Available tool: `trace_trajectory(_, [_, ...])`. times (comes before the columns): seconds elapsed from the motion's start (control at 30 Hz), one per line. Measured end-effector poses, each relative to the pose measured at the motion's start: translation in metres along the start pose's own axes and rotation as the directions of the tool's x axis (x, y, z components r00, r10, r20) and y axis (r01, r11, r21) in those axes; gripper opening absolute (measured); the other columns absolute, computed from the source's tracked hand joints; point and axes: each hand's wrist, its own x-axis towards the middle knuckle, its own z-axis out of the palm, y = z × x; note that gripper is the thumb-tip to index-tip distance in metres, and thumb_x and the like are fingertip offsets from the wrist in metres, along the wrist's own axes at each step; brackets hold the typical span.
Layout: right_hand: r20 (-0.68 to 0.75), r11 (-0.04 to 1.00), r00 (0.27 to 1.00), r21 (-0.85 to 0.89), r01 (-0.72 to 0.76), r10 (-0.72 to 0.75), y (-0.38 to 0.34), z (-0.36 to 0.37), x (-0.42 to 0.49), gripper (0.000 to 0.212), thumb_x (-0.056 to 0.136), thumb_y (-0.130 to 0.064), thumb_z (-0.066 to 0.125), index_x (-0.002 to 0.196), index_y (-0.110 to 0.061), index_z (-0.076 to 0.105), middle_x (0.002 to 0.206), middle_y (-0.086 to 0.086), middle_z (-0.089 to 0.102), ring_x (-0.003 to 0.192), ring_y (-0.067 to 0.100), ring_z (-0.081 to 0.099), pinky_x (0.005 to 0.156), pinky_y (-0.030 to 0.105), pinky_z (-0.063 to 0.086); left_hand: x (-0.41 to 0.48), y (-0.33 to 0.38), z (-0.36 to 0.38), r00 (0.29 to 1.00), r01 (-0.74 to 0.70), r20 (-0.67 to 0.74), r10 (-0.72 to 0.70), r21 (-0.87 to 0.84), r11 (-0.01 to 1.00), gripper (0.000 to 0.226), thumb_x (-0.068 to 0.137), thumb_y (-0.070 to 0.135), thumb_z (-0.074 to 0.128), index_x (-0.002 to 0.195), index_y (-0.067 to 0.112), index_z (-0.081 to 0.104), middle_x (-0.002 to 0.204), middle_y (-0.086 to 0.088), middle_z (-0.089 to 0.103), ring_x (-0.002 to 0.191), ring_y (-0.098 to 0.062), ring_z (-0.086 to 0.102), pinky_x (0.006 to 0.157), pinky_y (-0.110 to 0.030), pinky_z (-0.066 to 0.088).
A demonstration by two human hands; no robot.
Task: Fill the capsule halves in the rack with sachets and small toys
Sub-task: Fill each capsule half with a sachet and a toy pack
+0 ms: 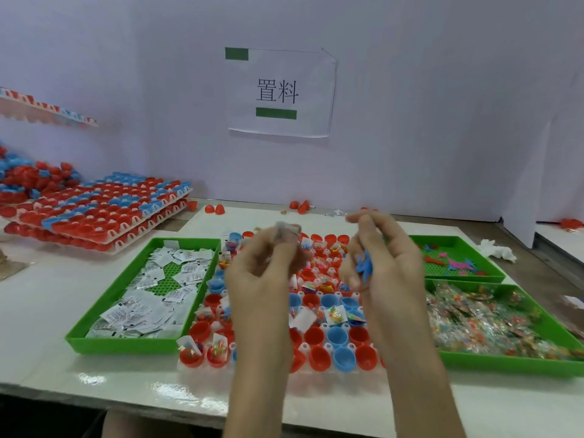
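Observation:
A white rack (pixel 319 369) of red and blue capsule halves lies at the table's middle; several halves hold sachets and toys, others near the front are empty. Both hands are raised above it. My left hand (pixel 265 267) is blurred, its fingers curled round something pale, a sachet by the look of it. My right hand (pixel 384 254) grips a small blue toy (pixel 365 263) against the palm. White sachets (pixel 151 292) fill the green tray on the left. Small flat toys (pixel 455 263) lie in the far right green tray.
A green tray (pixel 505 361) of clear packets with colourful bits sits at the front right. Stacked racks of capsule halves (pixel 104 213) stand at the back left, beside a loose pile. Stray red halves (pixel 218 209) lie by the white partition wall, crumpled tissue (pixel 496 251) at the right.

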Motion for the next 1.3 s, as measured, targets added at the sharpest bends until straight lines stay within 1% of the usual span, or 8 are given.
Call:
trace_trajectory(0.2, [0.186, 0.976, 0.981, -0.217, -0.014, 0.055, 0.002, -0.011, -0.001, 0.024, 0.083, -0.045, 0.066, 0.101, -0.031, 0.073, 0.082, -0.003, 0.075, 0.073, 0.009, 0.072, 0.060, 0.018, 0.054, -0.014, -0.007, 0.015, 0.992, 0.081, 0.099, -0.076, -0.046, 0.996, 0.020, 0.093, 0.021, 0.064, 0.082, 0.030, 0.077, 0.082, -0.003, 0.076, 0.081, -0.017, 0.074, 0.070, -0.020, 0.057])
trace_trajectory(0.3, [0.210, 0.959, 0.976, -0.283, 0.004, 0.058, -0.002, -0.017, -0.001, 0.029, 0.077, -0.051, 0.068, 0.100, -0.033, 0.074, 0.067, -0.009, 0.069, 0.059, 0.003, 0.064, 0.057, 0.017, 0.052, -0.012, -0.004, 0.010, 0.991, 0.028, 0.134, -0.025, -0.019, 0.999, 0.014, 0.092, 0.020, 0.065, 0.088, 0.024, 0.077, 0.085, -0.002, 0.077, 0.083, -0.016, 0.075, 0.071, -0.018, 0.057])
trace_trajectory(0.47, [0.118, 0.942, 0.991, -0.319, 0.104, -0.070, -0.006, -0.017, -0.003, 0.026, 0.073, -0.057, 0.067, 0.089, -0.038, 0.074, 0.070, -0.004, 0.069, 0.060, 0.004, 0.062, 0.052, 0.026, 0.056, -0.010, -0.003, 0.000, 0.975, -0.048, 0.220, 0.015, 0.145, 0.988, 0.010, 0.089, 0.021, 0.069, 0.084, 0.023, 0.077, 0.079, 0.001, 0.076, 0.079, -0.013, 0.074, 0.069, -0.015, 0.055])
trace_trajectory(0.57, [0.030, 0.935, 0.980, -0.294, 0.197, -0.197, -0.004, -0.012, -0.004, 0.026, 0.081, -0.057, 0.064, 0.088, -0.034, 0.073, 0.064, -0.006, 0.063, 0.057, 0.004, 0.056, 0.054, 0.021, 0.053, -0.011, -0.004, 0.000, 0.967, -0.061, 0.254, 0.016, 0.170, 0.984, 0.011, 0.089, 0.021, 0.069, 0.082, 0.024, 0.077, 0.076, 0.001, 0.075, 0.075, -0.012, 0.073, 0.068, -0.014, 0.055])
trace_trajectory(0.7, [-0.090, 0.936, 0.956, -0.245, 0.251, -0.280, 0.000, -0.003, -0.006, 0.020, 0.088, -0.045, 0.065, 0.086, -0.026, 0.071, 0.057, -0.006, 0.056, 0.054, 0.006, 0.050, 0.051, 0.021, 0.044, -0.013, -0.006, 0.003, 0.940, -0.058, 0.342, -0.006, 0.179, 0.982, 0.008, 0.091, 0.015, 0.067, 0.087, 0.017, 0.074, 0.075, 0.000, 0.076, 0.073, -0.011, 0.073, 0.067, -0.015, 0.055])
trace_trajectory(0.93, [-0.208, 0.887, 0.904, -0.366, 0.281, -0.372, 0.008, -0.002, -0.005, 0.013, 0.096, -0.031, 0.066, 0.083, -0.030, 0.068, 0.068, 0.008, 0.061, 0.060, 0.027, 0.057, 0.050, 0.032, 0.047, -0.021, -0.008, 0.007, 0.863, -0.114, 0.501, -0.065, 0.318, 0.941, 0.020, 0.095, 0.008, 0.061, 0.093, 0.024, 0.072, 0.082, 0.006, 0.077, 0.082, -0.009, 0.074, 0.073, -0.013, 0.055])
trace_trajectory(1.13, [-0.230, 0.881, 0.898, -0.389, 0.269, -0.375, 0.012, -0.012, 0.000, 0.015, 0.097, -0.031, 0.064, 0.085, -0.024, 0.067, 0.066, 0.004, 0.060, 0.061, 0.025, 0.055, 0.052, 0.032, 0.045, -0.023, -0.008, 0.009, 0.798, -0.111, 0.590, -0.122, 0.343, 0.933, 0.020, 0.094, 0.012, 0.064, 0.103, 0.031, 0.066, 0.084, 0.012, 0.077, 0.083, -0.005, 0.073, 0.070, -0.009, 0.052])
trace_trajectory(1.3, [-0.112, 0.884, 0.923, -0.350, 0.309, -0.367, 0.008, -0.015, -0.001, 0.031, 0.095, -0.037, 0.062, 0.077, -0.012, 0.063, 0.065, 0.008, 0.055, 0.057, 0.014, 0.050, 0.052, 0.022, 0.044, -0.025, -0.010, 0.014, 0.850, -0.051, 0.519, -0.086, 0.243, 0.969, 0.017, 0.084, 0.037, 0.062, 0.096, 0.027, 0.070, 0.083, 0.009, 0.077, 0.082, -0.006, 0.074, 0.071, -0.010, 0.053])
